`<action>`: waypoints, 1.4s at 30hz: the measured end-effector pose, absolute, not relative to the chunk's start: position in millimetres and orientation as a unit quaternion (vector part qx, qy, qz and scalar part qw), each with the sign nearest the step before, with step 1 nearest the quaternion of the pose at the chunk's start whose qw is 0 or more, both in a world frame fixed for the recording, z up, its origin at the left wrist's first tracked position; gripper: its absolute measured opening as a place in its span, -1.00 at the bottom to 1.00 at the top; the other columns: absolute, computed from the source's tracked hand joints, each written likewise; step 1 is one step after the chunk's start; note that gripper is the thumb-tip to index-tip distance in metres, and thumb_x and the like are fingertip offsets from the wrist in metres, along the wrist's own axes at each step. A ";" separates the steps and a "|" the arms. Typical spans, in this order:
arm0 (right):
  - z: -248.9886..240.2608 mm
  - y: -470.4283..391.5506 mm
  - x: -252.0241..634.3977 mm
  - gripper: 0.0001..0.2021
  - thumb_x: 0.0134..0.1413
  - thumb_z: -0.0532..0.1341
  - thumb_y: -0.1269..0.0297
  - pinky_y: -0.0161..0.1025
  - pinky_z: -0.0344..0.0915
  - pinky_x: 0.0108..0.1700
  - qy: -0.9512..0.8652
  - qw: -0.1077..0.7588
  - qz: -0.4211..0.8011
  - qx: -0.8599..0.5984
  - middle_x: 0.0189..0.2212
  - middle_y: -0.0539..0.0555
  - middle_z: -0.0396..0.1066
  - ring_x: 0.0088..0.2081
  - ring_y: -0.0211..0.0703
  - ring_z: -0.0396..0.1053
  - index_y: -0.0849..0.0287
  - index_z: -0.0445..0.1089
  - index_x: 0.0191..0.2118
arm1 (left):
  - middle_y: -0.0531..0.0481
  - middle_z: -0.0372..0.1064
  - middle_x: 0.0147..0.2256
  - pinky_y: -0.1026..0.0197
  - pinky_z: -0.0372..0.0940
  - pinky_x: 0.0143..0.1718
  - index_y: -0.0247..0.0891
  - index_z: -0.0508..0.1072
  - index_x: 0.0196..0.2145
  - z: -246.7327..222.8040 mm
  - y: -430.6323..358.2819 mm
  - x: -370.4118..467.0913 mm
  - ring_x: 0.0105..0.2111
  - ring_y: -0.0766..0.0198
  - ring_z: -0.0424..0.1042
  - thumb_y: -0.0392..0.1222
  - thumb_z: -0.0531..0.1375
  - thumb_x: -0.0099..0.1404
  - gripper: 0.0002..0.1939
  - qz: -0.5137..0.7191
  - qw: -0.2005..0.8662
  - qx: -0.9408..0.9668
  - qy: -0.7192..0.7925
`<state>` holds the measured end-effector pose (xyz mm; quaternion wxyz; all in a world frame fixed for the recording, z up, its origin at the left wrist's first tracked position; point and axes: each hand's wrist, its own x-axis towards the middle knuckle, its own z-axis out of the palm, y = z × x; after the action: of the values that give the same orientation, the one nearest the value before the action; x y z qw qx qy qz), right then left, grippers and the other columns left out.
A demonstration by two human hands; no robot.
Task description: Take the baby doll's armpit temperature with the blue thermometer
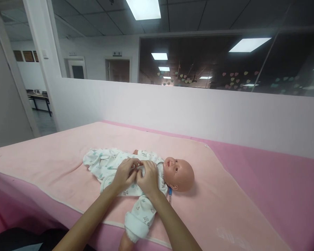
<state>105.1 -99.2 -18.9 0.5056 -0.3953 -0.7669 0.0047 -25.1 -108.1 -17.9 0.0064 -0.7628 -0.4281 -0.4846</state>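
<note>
A baby doll (181, 175) lies on its back, its head to the right and its legs to the left. It wears a white baby garment (111, 160) with small green and brown prints. Over the doll's chest, my left hand (125, 173) and my right hand (148, 176) meet, fingers bent and pinching at the front of the garment. What exactly sits between the fingertips is hidden, though it looks like the cloth there. One sleeve (141, 216) with a folded cuff stretches toward me, and the doll's arm (126, 242) shows below it.
A peach blanket (211, 209) covers much of the pink table surface (290, 174). Near the doll's neck lies a thin strip with a blue part (170, 191). Behind the table rises a white half wall (172, 108) with glass above. A doorway opens at the left.
</note>
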 end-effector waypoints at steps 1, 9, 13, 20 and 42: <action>-18.5 -99.5 105.3 -0.79 -0.19 0.05 0.50 -0.20 0.12 -0.18 -0.774 0.494 -0.004 -0.396 -0.39 0.03 0.33 -0.29 -0.15 0.23 0.16 0.29 -0.35 | -0.03 0.31 -0.38 0.15 0.20 -0.29 -0.24 0.31 -0.22 -18.2 -107.9 -24.6 -0.38 0.21 0.28 -0.34 -0.01 0.08 -0.73 -0.487 0.009 -0.760 -0.431; -15.2 -101.5 107.1 -0.76 -0.19 0.07 0.47 -0.20 0.10 -0.19 -0.799 0.455 -0.034 -0.391 -0.37 0.05 0.32 -0.27 -0.13 0.21 0.15 0.29 -0.30 | 0.00 0.32 -0.41 0.19 0.22 -0.33 -0.23 0.29 -0.27 -21.6 -104.9 -21.6 -0.41 0.25 0.30 -0.34 0.01 0.07 -0.77 -0.511 0.020 -0.732 -0.450; -16.2 -101.0 107.1 -0.67 -0.18 0.08 0.49 -0.22 0.10 -0.16 -0.805 0.457 -0.039 -0.377 -0.32 0.02 0.34 -0.24 -0.16 0.23 0.13 0.29 -0.19 | 0.02 0.30 -0.43 0.20 0.22 -0.37 -0.23 0.29 -0.31 -22.7 -104.8 -20.8 -0.44 0.27 0.29 -0.37 0.01 0.03 -0.77 -0.540 0.038 -0.707 -0.455; -21.3 -97.2 106.0 -0.81 0.02 0.04 0.45 -0.20 0.09 -0.15 -0.798 0.468 -0.056 -0.375 -0.34 0.04 0.37 -0.27 -0.17 0.26 0.15 0.31 -0.23 | 0.01 0.26 -0.47 0.15 0.22 -0.32 -0.22 0.26 -0.45 -21.0 -111.1 -43.7 -0.40 0.22 0.28 -0.39 -0.01 0.08 -0.87 -0.658 0.131 -0.598 -0.439; -18.4 -104.0 89.3 -0.88 0.16 -0.02 0.40 -0.20 0.11 -0.29 -0.852 0.372 -0.140 -0.341 -0.34 0.10 0.26 -0.32 -0.14 0.19 0.17 0.24 -0.32 | -0.06 0.37 -0.21 0.04 0.13 -0.12 -0.20 0.36 -0.21 -31.0 -120.2 -54.7 -0.15 0.08 0.27 -0.23 0.02 0.18 -0.77 -0.436 0.140 -0.721 -0.521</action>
<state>89.3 -104.0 -18.4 0.3717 -0.3406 -0.8523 -0.1398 -54.7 -120.2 -31.0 0.1403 -0.7206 -0.5209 -0.4356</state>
